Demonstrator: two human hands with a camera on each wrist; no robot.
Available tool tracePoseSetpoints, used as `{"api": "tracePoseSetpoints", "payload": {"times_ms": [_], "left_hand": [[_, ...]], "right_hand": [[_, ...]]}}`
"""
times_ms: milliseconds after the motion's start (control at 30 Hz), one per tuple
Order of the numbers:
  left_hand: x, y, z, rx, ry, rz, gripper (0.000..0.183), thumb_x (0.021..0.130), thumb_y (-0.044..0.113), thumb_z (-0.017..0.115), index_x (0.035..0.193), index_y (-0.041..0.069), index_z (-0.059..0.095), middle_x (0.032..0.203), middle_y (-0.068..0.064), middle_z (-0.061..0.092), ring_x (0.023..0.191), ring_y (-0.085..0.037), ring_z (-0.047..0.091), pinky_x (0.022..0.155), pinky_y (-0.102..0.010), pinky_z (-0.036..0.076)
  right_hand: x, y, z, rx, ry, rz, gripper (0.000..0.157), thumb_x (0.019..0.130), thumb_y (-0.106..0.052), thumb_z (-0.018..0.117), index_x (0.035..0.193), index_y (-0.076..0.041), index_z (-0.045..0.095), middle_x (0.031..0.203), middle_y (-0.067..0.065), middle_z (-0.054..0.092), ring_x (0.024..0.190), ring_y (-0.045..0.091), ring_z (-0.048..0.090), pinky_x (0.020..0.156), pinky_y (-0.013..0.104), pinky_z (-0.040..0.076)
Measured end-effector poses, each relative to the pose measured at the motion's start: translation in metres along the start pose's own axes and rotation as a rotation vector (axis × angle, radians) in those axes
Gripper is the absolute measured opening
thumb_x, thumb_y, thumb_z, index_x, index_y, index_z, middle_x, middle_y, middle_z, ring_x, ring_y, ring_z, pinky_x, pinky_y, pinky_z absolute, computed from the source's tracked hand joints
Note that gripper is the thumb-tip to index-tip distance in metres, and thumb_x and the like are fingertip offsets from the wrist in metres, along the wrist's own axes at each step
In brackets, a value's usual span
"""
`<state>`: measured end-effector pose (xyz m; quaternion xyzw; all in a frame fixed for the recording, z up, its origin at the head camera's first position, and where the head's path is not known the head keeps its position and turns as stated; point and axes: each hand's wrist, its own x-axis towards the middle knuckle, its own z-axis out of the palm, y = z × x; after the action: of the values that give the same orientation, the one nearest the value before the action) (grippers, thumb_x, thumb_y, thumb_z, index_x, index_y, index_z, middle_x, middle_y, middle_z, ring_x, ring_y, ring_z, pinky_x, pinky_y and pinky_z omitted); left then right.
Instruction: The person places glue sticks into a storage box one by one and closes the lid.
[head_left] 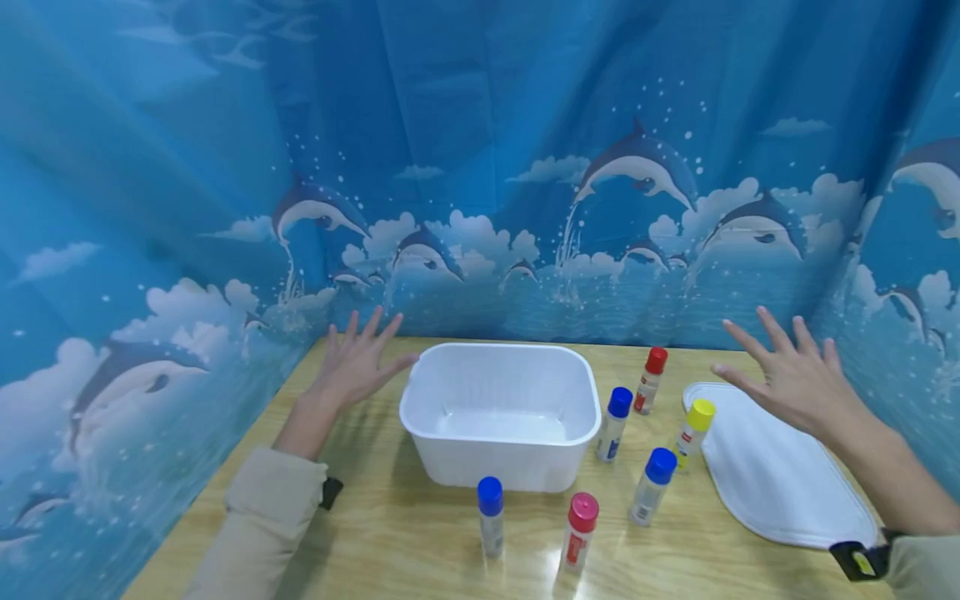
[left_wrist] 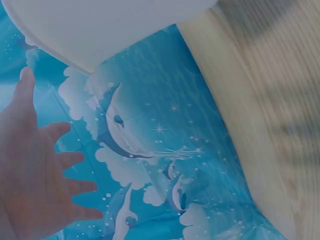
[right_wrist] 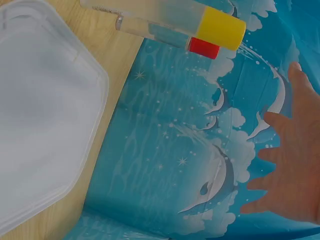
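My left hand (head_left: 352, 367), fingers spread, hovers just left of a white plastic tub (head_left: 495, 462); it holds nothing. Over a flat white lid (head_left: 780, 475) on the right, my right hand (head_left: 798, 379) is likewise spread and holds nothing. Between tub and lid stand capped clear glue bottles: a red-capped one (head_left: 651, 379), a blue-capped one (head_left: 615, 423), a yellow-capped one (head_left: 693, 432) and another with a blue cap (head_left: 654, 483). In front of the tub are one more blue-capped bottle (head_left: 491, 517) and a pinkish-red-capped bottle (head_left: 580, 533). The tub's visible inside holds nothing.
Everything stands on a light wooden table (head_left: 375, 533). A blue curtain (head_left: 480, 167) printed with dolphins hangs behind the table and along both sides. A dark wrist strap piece (head_left: 862, 560) shows at the right cuff.
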<state>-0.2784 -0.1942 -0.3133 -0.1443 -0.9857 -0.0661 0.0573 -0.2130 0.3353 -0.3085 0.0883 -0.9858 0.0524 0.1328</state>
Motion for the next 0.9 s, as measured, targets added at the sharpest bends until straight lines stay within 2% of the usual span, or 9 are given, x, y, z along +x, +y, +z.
{"api": "tracePoseSetpoints", "payload": {"times_ms": [200,433,733,900], "left_hand": [[-0.004,0.007,-0.005,0.004,0.019,0.027,0.083,0.086,0.070,0.027,0.148,0.017,0.013,0.151,-0.014,-0.003,0.132,-0.041,-0.010,0.099,-0.062,-0.010],[-0.012,0.019,-0.014,-0.040,0.003,0.041,0.084,0.085,0.072,0.025,0.148,0.018,0.013,0.151,-0.012,-0.003,0.133,-0.039,-0.009,0.101,-0.060,-0.007],[-0.023,0.026,-0.010,-0.223,0.027,0.041,0.081,0.087,0.067,0.033,0.148,0.016,0.016,0.151,-0.012,-0.001,0.134,-0.038,-0.004,0.104,-0.059,-0.001],[-0.029,0.024,0.002,-0.423,0.039,0.039,0.078,0.088,0.063,0.039,0.148,0.017,0.019,0.152,-0.011,0.003,0.135,-0.037,0.004,0.102,-0.062,0.009]], "right_hand": [[-0.003,-0.014,-0.008,-0.021,0.000,-0.039,0.077,0.090,-0.055,0.045,0.149,-0.019,0.011,0.148,0.027,0.002,0.124,0.059,-0.004,0.091,0.074,-0.003],[-0.008,-0.045,-0.020,-0.034,0.059,-0.133,0.077,0.089,-0.055,0.048,0.149,-0.022,0.012,0.149,0.023,0.006,0.127,0.055,-0.003,0.095,0.069,-0.007],[-0.020,-0.097,-0.030,-0.016,0.107,-0.295,0.075,0.086,-0.053,0.054,0.148,-0.026,0.020,0.150,0.018,0.012,0.132,0.045,-0.004,0.100,0.063,-0.008],[-0.028,-0.126,-0.028,0.027,0.146,-0.382,0.071,0.087,-0.052,0.055,0.146,-0.028,0.024,0.150,0.014,0.015,0.134,0.042,0.001,0.104,0.058,-0.005]]}}
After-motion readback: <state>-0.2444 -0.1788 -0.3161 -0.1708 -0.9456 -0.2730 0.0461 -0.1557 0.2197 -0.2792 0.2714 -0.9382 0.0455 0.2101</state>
